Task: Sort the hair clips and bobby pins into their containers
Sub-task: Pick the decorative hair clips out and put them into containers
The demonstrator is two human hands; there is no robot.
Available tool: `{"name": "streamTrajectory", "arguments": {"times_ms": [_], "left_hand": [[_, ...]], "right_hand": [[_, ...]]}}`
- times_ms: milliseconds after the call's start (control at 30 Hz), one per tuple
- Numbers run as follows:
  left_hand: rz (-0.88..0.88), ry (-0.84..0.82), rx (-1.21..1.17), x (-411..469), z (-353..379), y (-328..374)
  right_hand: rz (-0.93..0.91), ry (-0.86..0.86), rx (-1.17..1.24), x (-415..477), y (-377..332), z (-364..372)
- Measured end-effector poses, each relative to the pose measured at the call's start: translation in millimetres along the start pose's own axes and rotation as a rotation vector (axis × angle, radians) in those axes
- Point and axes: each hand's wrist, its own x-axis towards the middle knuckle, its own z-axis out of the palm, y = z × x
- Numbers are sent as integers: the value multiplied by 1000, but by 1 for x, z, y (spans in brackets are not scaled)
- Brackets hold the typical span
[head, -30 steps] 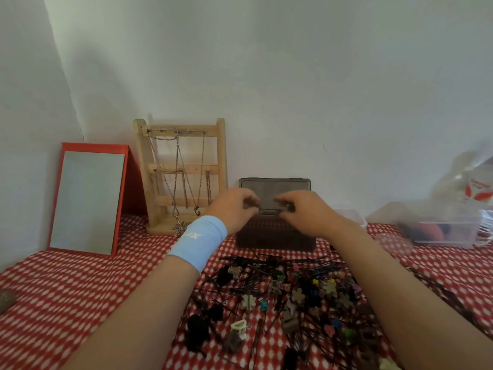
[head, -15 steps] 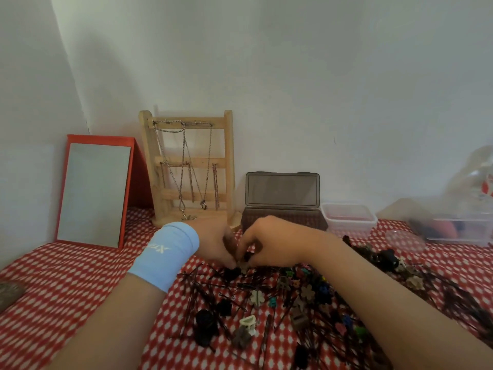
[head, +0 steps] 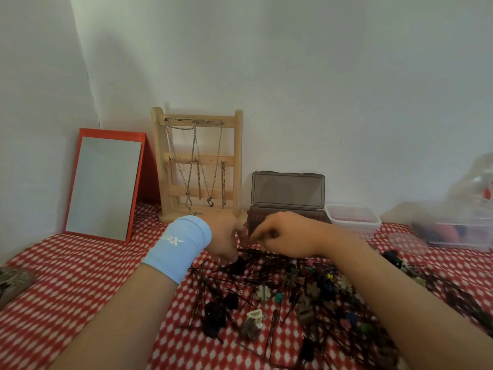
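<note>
Red-and-white checked cloth [head: 80,263] covers the table, and on it, directly before the person, lies one loose heap in which dark bobby pins [head: 269,259] are tangled with small hair clips [head: 262,293] in cream, teal, brown, black and yellow. Judged from the size of this heap and how mixed it is, the sorting is at an early stage and nearly all of it is left to do. Both hands work at the far edge of the heap, close together and just in front of the containers. The left hand [head: 224,236], above a pale blue wristband [head: 181,244], points its curled fingers down into the pins. The right hand [head: 288,235] has its fingers bent with the tips drawn toward the left hand. Motion blur hides whether either hand actually pinches a pin. Behind them a smoky grey box [head: 288,192] stands with its lid raised against the wall. The hands screen its tray, so its contents cannot be told. Just to its right sits a small clear tub [head: 352,222], through which only a reddish tint shows, and no pins or clips can be made out in it. Farther right, a larger clear bin [head: 461,236] holds blurred dark and pink shapes. A red-framed mirror [head: 104,185] and a wooden necklace stand [head: 197,161] lean at the back left.
</note>
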Motion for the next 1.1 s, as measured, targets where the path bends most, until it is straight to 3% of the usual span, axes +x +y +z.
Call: {"name": "streamTrajectory", "arguments": {"times_ms": [200,533,867,1100], "left_hand": [[-40,-32,29,6,13,8],[-2,-27,-276,-2,-5,-2],[8,117,-219,-9,-15,-21],[-4,174,-95,-10,-17,-20]], "right_hand": [[67,40,-58,1,5,1],[71,-38,7,-2,-1,-6],[-75,-49,-184,29,-21,17],[-27,-55,-113,40,-16,19]]}}
